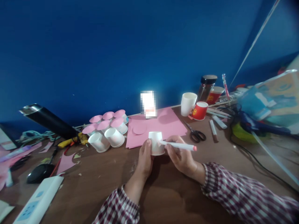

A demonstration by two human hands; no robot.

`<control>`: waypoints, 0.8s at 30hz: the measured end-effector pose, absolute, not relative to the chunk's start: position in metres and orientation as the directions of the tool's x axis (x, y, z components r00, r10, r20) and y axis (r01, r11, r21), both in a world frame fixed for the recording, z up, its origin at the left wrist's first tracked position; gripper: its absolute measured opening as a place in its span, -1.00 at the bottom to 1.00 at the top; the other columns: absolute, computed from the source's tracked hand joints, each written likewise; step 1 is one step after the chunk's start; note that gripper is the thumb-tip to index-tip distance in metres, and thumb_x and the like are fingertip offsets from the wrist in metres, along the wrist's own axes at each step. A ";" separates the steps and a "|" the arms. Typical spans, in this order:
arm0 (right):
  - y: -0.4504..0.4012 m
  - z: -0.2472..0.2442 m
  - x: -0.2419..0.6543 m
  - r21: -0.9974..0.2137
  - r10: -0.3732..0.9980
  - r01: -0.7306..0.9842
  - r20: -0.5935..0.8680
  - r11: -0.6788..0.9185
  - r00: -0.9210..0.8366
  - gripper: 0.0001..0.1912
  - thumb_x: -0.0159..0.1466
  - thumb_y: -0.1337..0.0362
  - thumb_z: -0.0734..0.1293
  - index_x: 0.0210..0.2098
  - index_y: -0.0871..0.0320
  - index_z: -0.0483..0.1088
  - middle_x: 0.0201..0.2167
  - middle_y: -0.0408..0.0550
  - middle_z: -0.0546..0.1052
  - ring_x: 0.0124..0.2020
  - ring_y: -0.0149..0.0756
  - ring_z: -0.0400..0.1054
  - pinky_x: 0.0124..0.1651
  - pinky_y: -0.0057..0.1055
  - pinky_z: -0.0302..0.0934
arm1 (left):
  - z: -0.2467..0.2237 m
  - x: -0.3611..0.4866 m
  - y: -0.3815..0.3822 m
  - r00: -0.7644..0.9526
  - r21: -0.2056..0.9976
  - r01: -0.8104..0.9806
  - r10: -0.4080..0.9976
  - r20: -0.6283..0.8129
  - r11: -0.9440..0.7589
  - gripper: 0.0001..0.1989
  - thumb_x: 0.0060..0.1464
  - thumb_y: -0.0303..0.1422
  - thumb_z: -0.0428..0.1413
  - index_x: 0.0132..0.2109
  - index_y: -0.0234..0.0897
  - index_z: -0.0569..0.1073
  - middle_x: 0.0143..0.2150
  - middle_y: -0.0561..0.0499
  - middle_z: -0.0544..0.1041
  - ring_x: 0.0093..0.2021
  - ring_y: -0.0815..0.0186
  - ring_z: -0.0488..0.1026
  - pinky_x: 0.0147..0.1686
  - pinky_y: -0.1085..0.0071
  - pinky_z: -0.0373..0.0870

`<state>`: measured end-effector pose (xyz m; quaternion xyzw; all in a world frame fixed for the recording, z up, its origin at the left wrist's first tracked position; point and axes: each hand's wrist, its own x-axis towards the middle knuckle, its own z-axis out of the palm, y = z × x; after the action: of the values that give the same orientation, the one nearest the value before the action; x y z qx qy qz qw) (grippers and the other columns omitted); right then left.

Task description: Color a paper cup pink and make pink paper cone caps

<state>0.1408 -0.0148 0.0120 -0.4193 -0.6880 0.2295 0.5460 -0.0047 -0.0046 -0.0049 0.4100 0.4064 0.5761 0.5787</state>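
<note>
A small white paper cup (156,143) stands upside down, its narrow end up, in front of me. My left hand (145,157) grips it from the left, thumb on its near side. In my right hand (179,157) is a white marker (179,146) with a pinkish-red end pointing right; its tip meets the cup's side or comes very close. Behind the cup lie pink paper sheets (161,121) with a cut pink paper circle (139,129) on them. To the left, two white cups (114,137) stand by several cups topped with pink paper discs (103,125).
Black scissors (197,136), loose markers (213,130), a white cup (188,104) and a red cup (200,111) are on the right. Beyond them lies a blue glue gun (253,123) with a cord. Leftward are a power strip (39,200), a mouse (40,173) and a black flask (49,121).
</note>
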 end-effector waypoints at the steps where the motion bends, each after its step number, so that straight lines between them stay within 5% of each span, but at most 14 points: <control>1: -0.015 0.013 0.141 -0.768 0.822 0.330 0.567 0.549 -0.049 -0.94 0.35 0.27 0.22 -0.22 0.12 0.28 -0.38 -0.04 0.43 -0.41 -0.29 0.37 -0.35 -0.35 0.32 | -0.005 -0.005 -0.004 0.006 0.947 -0.322 1.000 0.005 -0.002 -0.51 0.15 0.01 0.03 -0.16 -0.39 0.49 -0.25 -0.13 0.56 -0.26 0.21 0.45 -0.20 0.31 0.36; 24: -0.013 0.016 0.143 -0.780 0.811 0.258 0.584 0.569 -0.022 -0.94 0.36 0.29 0.19 -0.24 0.09 0.28 -0.43 -0.08 0.42 -0.44 -0.29 0.35 -0.41 -0.35 0.29 | -0.011 -0.007 -0.003 0.042 0.938 -0.343 0.999 -0.033 0.046 -0.49 0.17 0.02 -0.01 -0.12 -0.39 0.51 -0.23 -0.13 0.57 -0.22 0.19 0.47 -0.16 0.29 0.36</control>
<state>0.1433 -0.0127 0.0163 -0.3970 -0.6733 0.2401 0.5756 -0.0069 -0.0029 -0.0106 0.4037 0.4058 0.5606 0.5984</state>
